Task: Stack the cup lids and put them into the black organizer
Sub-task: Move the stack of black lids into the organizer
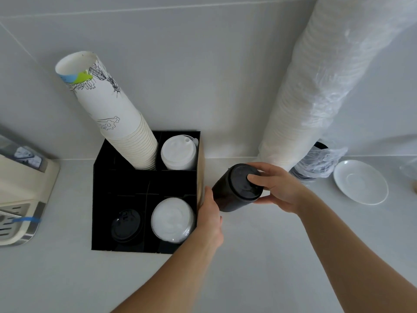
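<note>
A stack of black cup lids (234, 190) is held tilted in the air just right of the black organizer (101, 199). My right hand (277, 188) grips its top end, fingers curled over the top lid. My left hand (209, 213) cups the stack's lower end, close against the organizer's right wall. Inside the organizer, a few black lids (126, 224) sit in the front left compartment, white lids (172, 219) in the front right, and more white lids (179, 152) at the back right. A tall stack of paper cups (108, 114) stands in the back left.
A long sleeve of white cups in plastic wrap (316, 91) leans against the wall at right. A white saucer (361, 181) lies on the counter beyond it. A beige machine with a metal drip tray (20, 199) stands at the left edge.
</note>
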The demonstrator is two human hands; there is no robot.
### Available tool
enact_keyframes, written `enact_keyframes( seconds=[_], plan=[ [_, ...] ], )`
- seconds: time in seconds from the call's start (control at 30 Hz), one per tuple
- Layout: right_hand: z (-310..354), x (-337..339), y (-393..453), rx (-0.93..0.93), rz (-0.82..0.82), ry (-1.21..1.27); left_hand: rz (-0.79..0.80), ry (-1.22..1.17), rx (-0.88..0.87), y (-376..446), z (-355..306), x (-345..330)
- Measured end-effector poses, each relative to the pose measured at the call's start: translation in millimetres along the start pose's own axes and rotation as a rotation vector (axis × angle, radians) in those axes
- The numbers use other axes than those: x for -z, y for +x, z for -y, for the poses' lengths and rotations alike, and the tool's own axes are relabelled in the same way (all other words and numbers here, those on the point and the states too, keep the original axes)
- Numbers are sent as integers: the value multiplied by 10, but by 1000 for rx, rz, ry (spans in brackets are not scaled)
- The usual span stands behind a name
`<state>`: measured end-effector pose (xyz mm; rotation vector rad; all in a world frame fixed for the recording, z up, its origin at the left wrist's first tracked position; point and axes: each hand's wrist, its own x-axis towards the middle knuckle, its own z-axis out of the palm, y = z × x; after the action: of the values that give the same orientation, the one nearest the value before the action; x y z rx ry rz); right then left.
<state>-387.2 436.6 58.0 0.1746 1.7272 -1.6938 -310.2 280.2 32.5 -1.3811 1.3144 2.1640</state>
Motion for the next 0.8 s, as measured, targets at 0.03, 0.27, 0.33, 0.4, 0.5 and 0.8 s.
enact_keyframes(
  seconds=[0.03, 0.27, 0.33, 0.4, 0.5, 0.8],
  plan=[
    [-7, -15, -13, 3, -6, 8, 3, -17, -2, -32, -18, -9],
    [-18, -84, -213, 26, -62, -24, 26, -6, -20, -189, 53, -47],
    [15, -74, -310, 39, -67, -39, 38, -4, -4, -249, 94, -21],
    [60, -76, -428, 59, -68, -68, 46, 1, 12, -337, 134, 18],
    [138, -135, -607, 79, -67, -113, 63, -1, 39, -487, 206, 150],
    [330, -723, -1195, 173, -27, -224, 138, -128, -28, -1027, 241, 745]
  ],
)
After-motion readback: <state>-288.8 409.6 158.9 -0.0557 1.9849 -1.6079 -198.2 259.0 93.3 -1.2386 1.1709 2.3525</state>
